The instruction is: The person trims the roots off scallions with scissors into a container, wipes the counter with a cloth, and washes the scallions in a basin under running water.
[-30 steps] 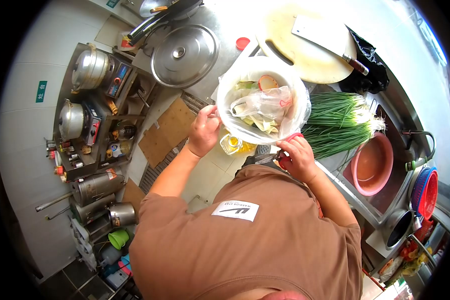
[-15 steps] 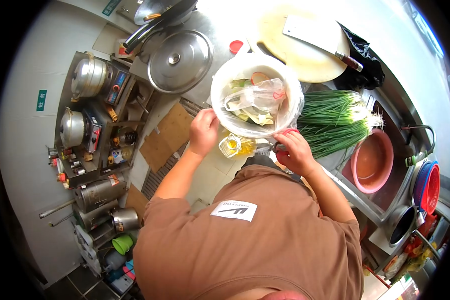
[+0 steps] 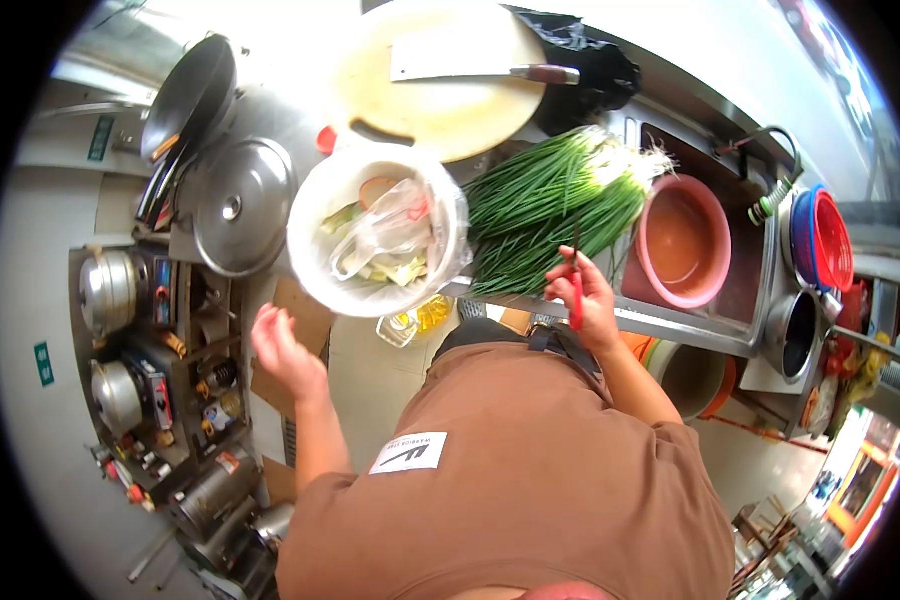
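My right hand (image 3: 592, 305) grips red-handled scissors (image 3: 577, 290), their dark blades pointing up over the bunch of green scallions (image 3: 540, 215). Whether the blades touch the leaves I cannot tell. The scallions lie on the counter with their white root ends toward the sink. My left hand (image 3: 288, 352) hangs in the air below and left of a white tub (image 3: 310, 275), fingers loosely bent and nothing in them. A clear plastic liner covers the tub, which holds a crumpled plastic bag (image 3: 385, 225) and vegetable scraps (image 3: 400, 270).
A cleaver (image 3: 470, 62) rests on the round cutting board (image 3: 440, 125) at the back. Beside the scallions, a pink basin (image 3: 685, 240) of brownish water sits in the sink (image 3: 750, 265). A pot lid (image 3: 245, 205) and a wok (image 3: 195, 100) are leftward; an oil jug (image 3: 415, 318) stands below the counter.
My left hand has come off the tub's rim and drawn back to the left. My right hand, with the scissors, has moved from the tub to the scallions. The view has turned right.
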A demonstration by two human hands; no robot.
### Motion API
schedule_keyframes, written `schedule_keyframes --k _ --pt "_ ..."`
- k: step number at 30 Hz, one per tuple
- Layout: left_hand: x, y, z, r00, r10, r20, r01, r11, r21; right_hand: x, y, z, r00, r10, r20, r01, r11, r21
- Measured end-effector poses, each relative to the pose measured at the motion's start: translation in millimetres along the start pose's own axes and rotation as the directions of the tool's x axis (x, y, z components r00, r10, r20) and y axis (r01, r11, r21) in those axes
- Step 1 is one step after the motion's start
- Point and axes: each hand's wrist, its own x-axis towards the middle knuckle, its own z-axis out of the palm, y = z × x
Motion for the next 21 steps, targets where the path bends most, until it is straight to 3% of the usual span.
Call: schedule_keyframes --k 1,3,4,6,8,11,13,15,17,18,21 --pt "-9.6 24.7 7.1 0.973 0.231 0.013 -0.231 0.971 0.061 -3.6 -6.0 -13.8 0.995 0.011 -0.095 -0.013 1.000 -0.014" --pt "-45.0 73.5 39.0 0.797 0.559 0.228 -0.554 0.827 -0.092 -13.8 -14.8 -41.8 0.983 0.044 -0.179 -0.035 0.998 0.055" --pt "-64.4 92.6 60.5 0.688 0.603 0.404 -0.529 0.797 -0.291 -15.9 -17.7 -51.0 0.974 0.044 -0.224 -0.028 0.997 0.074" --pt "-97.5 103.5 110.0 0.541 0.453 0.708 -0.386 0.882 -0.269 -19.7 -25.5 -65.9 0.970 0.081 -0.228 -0.063 0.994 0.085" --pt "-125.3 102.6 196.4 0.405 0.505 0.762 -0.440 0.838 -0.322 -21.5 -31.5 -75.9 0.966 0.103 -0.239 -0.077 0.990 0.116" --pt "-141.9 42.4 308.3 0.435 0.284 0.855 -0.519 0.855 -0.020 -29.5 -37.0 -102.8 0.975 0.115 -0.190 -0.104 0.992 0.069" --pt "-133.3 -3.7 375.0 0.430 0.295 0.853 -0.678 0.729 0.090 -38.1 -40.2 -122.1 0.972 0.106 -0.211 -0.097 0.994 0.051" --pt "-123.8 -16.0 425.5 0.438 0.059 0.897 -0.753 0.569 0.330 -49.4 -39.5 -148.2 0.969 0.106 -0.222 -0.100 0.994 0.040" --pt "-118.4 -27.2 460.5 0.441 -0.112 0.890 -0.781 0.441 0.442 -63.8 -37.5 -173.1 0.957 0.115 -0.265 -0.107 0.993 0.045" --pt "-114.7 -31.9 475.9 0.457 -0.319 0.831 -0.738 0.386 0.554 -70.6 -37.4 -184.6 0.944 0.124 -0.304 -0.120 0.992 0.031" --pt "-105.3 -45.0 491.2 0.456 -0.331 0.826 -0.788 0.280 0.548 -90.3 -34.4 -218.1 0.914 0.115 -0.390 -0.106 0.993 0.046"
